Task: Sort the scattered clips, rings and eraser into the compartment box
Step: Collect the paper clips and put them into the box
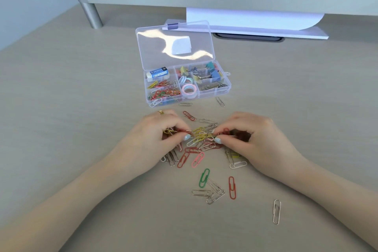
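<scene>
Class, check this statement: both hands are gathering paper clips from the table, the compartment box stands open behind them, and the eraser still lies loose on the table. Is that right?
Not quite. The head view shows the eraser already inside the compartment box, in its back left compartment. The rest stands: the left hand and right hand gather paper clips, and the box is open.

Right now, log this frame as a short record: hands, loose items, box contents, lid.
left hand: pinching paper clips from the pile
right hand: pinching paper clips from the same pile
loose paper clips: scattered on the table
compartment box: holds eraser, rings, binder clips, paper clips
lid: open
</scene>
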A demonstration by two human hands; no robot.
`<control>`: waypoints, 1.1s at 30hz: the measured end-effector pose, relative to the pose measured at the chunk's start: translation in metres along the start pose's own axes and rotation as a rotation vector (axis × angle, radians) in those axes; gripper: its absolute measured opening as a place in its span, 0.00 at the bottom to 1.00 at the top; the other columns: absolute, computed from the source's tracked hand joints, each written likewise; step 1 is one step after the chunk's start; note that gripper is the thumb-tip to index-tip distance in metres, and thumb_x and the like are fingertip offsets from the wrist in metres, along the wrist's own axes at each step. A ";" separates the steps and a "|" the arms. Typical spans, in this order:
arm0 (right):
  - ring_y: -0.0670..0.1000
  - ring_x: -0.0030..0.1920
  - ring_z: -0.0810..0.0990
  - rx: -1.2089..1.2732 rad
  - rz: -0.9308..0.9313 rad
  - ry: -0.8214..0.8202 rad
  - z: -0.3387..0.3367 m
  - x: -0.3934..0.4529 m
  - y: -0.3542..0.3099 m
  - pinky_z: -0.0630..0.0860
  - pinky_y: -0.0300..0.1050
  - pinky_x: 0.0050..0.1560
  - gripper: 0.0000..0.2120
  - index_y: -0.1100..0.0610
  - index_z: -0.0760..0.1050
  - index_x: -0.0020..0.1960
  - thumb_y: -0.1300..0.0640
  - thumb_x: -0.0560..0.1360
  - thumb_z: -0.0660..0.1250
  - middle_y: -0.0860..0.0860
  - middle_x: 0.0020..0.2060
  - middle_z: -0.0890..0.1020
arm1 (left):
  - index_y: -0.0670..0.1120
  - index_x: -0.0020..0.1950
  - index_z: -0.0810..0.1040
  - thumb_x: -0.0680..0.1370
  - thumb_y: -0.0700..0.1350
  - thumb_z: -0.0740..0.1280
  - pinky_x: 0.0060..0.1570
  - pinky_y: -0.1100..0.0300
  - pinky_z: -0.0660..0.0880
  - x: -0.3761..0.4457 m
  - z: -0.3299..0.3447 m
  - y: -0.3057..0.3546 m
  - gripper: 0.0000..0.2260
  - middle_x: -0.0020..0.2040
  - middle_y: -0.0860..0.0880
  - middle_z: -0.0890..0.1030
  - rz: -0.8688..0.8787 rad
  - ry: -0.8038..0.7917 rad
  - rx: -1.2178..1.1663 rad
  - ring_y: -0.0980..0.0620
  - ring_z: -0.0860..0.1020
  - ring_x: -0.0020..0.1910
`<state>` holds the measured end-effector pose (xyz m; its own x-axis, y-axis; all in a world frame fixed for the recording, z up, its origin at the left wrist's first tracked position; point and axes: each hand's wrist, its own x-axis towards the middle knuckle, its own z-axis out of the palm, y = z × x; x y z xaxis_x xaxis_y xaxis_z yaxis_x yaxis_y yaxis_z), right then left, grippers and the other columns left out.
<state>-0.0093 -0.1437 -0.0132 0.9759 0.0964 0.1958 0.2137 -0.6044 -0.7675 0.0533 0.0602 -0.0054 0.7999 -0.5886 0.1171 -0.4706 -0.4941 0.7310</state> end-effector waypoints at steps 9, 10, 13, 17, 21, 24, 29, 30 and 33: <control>0.46 0.37 0.78 0.152 0.054 0.077 -0.002 -0.001 -0.002 0.72 0.34 0.36 0.09 0.49 0.81 0.36 0.63 0.69 0.71 0.45 0.36 0.80 | 0.47 0.40 0.80 0.72 0.39 0.68 0.37 0.74 0.66 0.030 -0.039 -0.009 0.04 0.39 0.53 0.78 0.025 0.280 0.062 0.61 0.74 0.37; 0.46 0.37 0.78 0.157 0.053 0.081 -0.002 -0.001 -0.002 0.72 0.34 0.37 0.09 0.49 0.81 0.36 0.62 0.69 0.71 0.45 0.36 0.80 | 0.47 0.40 0.80 0.72 0.39 0.68 0.37 0.74 0.65 0.036 -0.043 -0.012 0.04 0.39 0.53 0.77 0.020 0.311 0.078 0.62 0.73 0.37; 0.45 0.38 0.78 0.173 0.062 0.090 -0.003 -0.001 -0.002 0.71 0.31 0.38 0.09 0.47 0.81 0.35 0.60 0.69 0.71 0.44 0.36 0.81 | 0.45 0.42 0.80 0.73 0.39 0.67 0.37 0.76 0.65 0.053 -0.041 -0.022 0.03 0.39 0.56 0.75 -0.002 0.324 0.127 0.65 0.73 0.37; 0.45 0.40 0.79 0.165 0.064 0.094 -0.003 -0.001 -0.003 0.72 0.34 0.39 0.08 0.47 0.81 0.36 0.60 0.68 0.71 0.43 0.36 0.81 | 0.43 0.43 0.80 0.73 0.39 0.66 0.36 0.76 0.64 0.068 -0.030 -0.029 0.03 0.38 0.57 0.73 0.004 0.304 0.157 0.62 0.72 0.36; 0.47 0.41 0.79 0.161 0.070 0.100 -0.003 -0.001 -0.004 0.74 0.40 0.41 0.07 0.48 0.81 0.37 0.60 0.68 0.71 0.45 0.37 0.81 | 0.43 0.43 0.79 0.74 0.38 0.65 0.35 0.71 0.64 0.084 -0.033 -0.027 0.03 0.39 0.52 0.73 0.030 0.337 0.209 0.58 0.71 0.35; 0.47 0.40 0.79 0.152 0.059 0.097 -0.003 -0.002 -0.004 0.74 0.39 0.40 0.09 0.48 0.80 0.36 0.61 0.68 0.71 0.45 0.37 0.81 | 0.41 0.44 0.79 0.74 0.38 0.64 0.37 0.66 0.62 0.092 -0.034 -0.033 0.04 0.43 0.47 0.75 -0.008 0.315 0.268 0.52 0.71 0.39; 0.46 0.40 0.78 0.152 0.060 0.100 -0.003 -0.001 -0.005 0.72 0.34 0.39 0.11 0.46 0.80 0.35 0.62 0.69 0.70 0.44 0.36 0.81 | 0.42 0.46 0.80 0.73 0.40 0.66 0.39 0.65 0.64 0.088 -0.035 -0.043 0.05 0.42 0.47 0.74 -0.019 0.316 0.255 0.52 0.71 0.39; 0.47 0.40 0.78 0.155 0.064 0.105 -0.003 0.000 -0.004 0.72 0.34 0.39 0.11 0.46 0.80 0.35 0.62 0.69 0.70 0.44 0.36 0.81 | 0.42 0.46 0.80 0.74 0.41 0.66 0.39 0.65 0.64 0.086 -0.036 -0.043 0.05 0.42 0.46 0.75 0.001 0.332 0.254 0.51 0.72 0.39; 0.45 0.39 0.79 0.174 0.081 0.121 -0.004 0.007 -0.005 0.72 0.32 0.39 0.11 0.46 0.81 0.35 0.63 0.69 0.71 0.44 0.37 0.81 | 0.41 0.47 0.79 0.77 0.42 0.62 0.42 0.61 0.65 0.071 -0.041 -0.041 0.08 0.43 0.43 0.77 0.081 0.369 0.259 0.47 0.73 0.43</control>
<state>-0.0041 -0.1428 -0.0060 0.9800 -0.0490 0.1927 0.1492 -0.4594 -0.8756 0.1445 0.0652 0.0002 0.8135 -0.3877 0.4335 -0.5775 -0.6267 0.5232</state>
